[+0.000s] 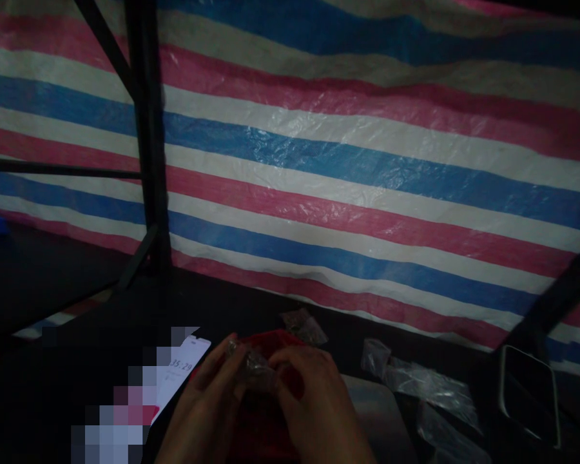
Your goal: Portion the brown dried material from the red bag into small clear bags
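Note:
Both hands are together at the bottom middle of the head view, around a small crinkled clear plastic bag [258, 370]. My left hand [210, 396] closes on its left side. On its right side, the fingers of my right hand [314, 393] pinch the plastic. What the bag contains is too dark to make out. Directly beneath lies a red thing [263, 428], mostly covered by the hands; I cannot tell whether it is a bag or a container. Just beyond the fingers sits a small clear packet [305, 327] with dark bits inside.
Several clear plastic bags [432, 386] lie on the dark table [212, 299] at right, near a dark-screened phone [529, 396]. A lit phone [181, 367] is at left. A silvery flat plate [379, 412] is beside my right hand. Black frame posts [149, 142] stand before striped sheeting [343, 161].

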Tool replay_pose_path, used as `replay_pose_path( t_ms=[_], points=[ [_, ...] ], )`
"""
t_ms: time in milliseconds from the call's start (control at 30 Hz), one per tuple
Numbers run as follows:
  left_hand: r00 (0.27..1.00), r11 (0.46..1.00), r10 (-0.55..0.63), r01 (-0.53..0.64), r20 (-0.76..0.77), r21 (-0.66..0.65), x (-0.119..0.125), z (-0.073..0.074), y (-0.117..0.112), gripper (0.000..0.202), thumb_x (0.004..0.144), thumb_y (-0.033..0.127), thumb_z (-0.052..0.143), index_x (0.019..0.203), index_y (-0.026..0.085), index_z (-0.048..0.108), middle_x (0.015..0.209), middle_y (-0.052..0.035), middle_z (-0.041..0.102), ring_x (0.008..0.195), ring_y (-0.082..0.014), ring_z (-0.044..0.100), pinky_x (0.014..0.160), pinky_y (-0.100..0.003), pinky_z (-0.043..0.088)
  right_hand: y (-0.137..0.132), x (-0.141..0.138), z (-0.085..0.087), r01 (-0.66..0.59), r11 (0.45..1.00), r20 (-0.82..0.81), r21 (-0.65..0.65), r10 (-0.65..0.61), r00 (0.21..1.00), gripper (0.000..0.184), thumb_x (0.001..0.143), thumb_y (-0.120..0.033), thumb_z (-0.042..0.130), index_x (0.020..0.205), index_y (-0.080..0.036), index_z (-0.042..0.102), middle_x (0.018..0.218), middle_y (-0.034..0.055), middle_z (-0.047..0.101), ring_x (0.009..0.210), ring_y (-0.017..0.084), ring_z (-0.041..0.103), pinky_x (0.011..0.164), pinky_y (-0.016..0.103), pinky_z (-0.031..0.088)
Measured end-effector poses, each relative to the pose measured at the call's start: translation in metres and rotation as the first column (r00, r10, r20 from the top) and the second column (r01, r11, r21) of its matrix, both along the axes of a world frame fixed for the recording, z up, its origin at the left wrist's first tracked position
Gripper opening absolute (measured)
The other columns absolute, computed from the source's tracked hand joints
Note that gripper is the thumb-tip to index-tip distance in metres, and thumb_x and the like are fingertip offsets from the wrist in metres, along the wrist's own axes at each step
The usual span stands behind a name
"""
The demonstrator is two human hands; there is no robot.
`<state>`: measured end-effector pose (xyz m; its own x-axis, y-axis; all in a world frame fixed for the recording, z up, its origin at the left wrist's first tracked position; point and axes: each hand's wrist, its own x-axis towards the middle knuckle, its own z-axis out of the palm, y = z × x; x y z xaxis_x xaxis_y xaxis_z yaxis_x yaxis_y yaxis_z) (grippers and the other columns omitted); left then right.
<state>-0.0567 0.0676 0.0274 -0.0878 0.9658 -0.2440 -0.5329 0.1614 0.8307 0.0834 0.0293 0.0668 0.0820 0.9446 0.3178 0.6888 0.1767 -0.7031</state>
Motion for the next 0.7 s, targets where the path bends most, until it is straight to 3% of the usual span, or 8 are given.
replay_pose_path(
  t_ms=[100, 200, 333, 500, 700],
  points=[
    [0.999, 0.999, 0.017, -0.019, -0.047, -0.034, 0.005, 0.008, 0.000, 0.074, 0.072, 0.039, 0.092, 0.139, 0.037, 0.064, 0.114, -0.0040, 0.083, 0.093, -0.0294, 0.083, 0.072, -0.037, 0.068, -0.004, 0.009, 0.000, 0.009, 1.000, 0.125, 0.011, -0.010, 0.992, 0.051, 0.075, 0.010, 0.062, 0.099, -0.030, 0.081, 0.115, -0.0002, 0.081, 0.120, 0.029, 0.068, 0.109, 0.045, 0.041],
    [0.985, 0.994, 0.088, -0.079, -0.147, 0.069, 0.011, 0.015, -0.002, 0.074, 0.070, 0.042, 0.092, 0.139, 0.035, 0.064, 0.122, -0.0035, 0.080, 0.103, -0.0272, 0.081, 0.076, -0.033, 0.066, -0.005, 0.018, 0.000, 0.046, 0.998, 0.197, 0.039, -0.053, 0.979, 0.060, 0.072, 0.013, 0.053, 0.103, -0.030, 0.080, 0.115, 0.0004, 0.081, 0.121, 0.030, 0.068, 0.109, 0.048, 0.037],
    [0.965, 0.970, 0.115, -0.058, -0.235, 0.236, 0.023, 0.016, -0.004, 0.072, 0.066, 0.046, 0.091, 0.132, 0.031, 0.065, 0.131, -0.0052, 0.077, 0.123, -0.0279, 0.074, 0.094, -0.034, 0.064, -0.002, 0.027, 0.000, 0.134, 0.977, 0.184, 0.168, -0.165, 0.969, 0.057, 0.080, 0.011, 0.047, 0.107, -0.028, 0.079, 0.110, 0.0025, 0.081, 0.108, 0.027, 0.071, 0.100, 0.043, 0.039],
    [0.968, 0.937, 0.074, 0.016, -0.242, 0.350, 0.033, 0.015, -0.006, 0.066, 0.069, 0.046, 0.090, 0.128, 0.032, 0.065, 0.135, -0.0057, 0.076, 0.131, -0.0283, 0.070, 0.101, -0.035, 0.062, -0.004, 0.034, 0.005, 0.255, 0.943, 0.136, 0.213, -0.287, 0.948, 0.047, 0.085, 0.003, 0.050, 0.107, -0.027, 0.078, 0.108, 0.0028, 0.080, 0.100, 0.026, 0.070, 0.095, 0.040, 0.040],
    [0.993, 0.955, -0.015, 0.050, -0.120, 0.291, 0.029, 0.019, -0.003, 0.077, 0.065, 0.044, 0.094, 0.134, 0.034, 0.062, 0.141, -0.0065, 0.074, 0.130, -0.0298, 0.071, 0.097, -0.035, 0.063, -0.011, 0.038, 0.011, 0.270, 0.934, 0.098, 0.234, -0.299, 0.949, 0.048, 0.082, 0.002, 0.049, 0.105, -0.029, 0.078, 0.106, 0.0013, 0.080, 0.101, 0.025, 0.070, 0.094, 0.039, 0.041]
  ],
)
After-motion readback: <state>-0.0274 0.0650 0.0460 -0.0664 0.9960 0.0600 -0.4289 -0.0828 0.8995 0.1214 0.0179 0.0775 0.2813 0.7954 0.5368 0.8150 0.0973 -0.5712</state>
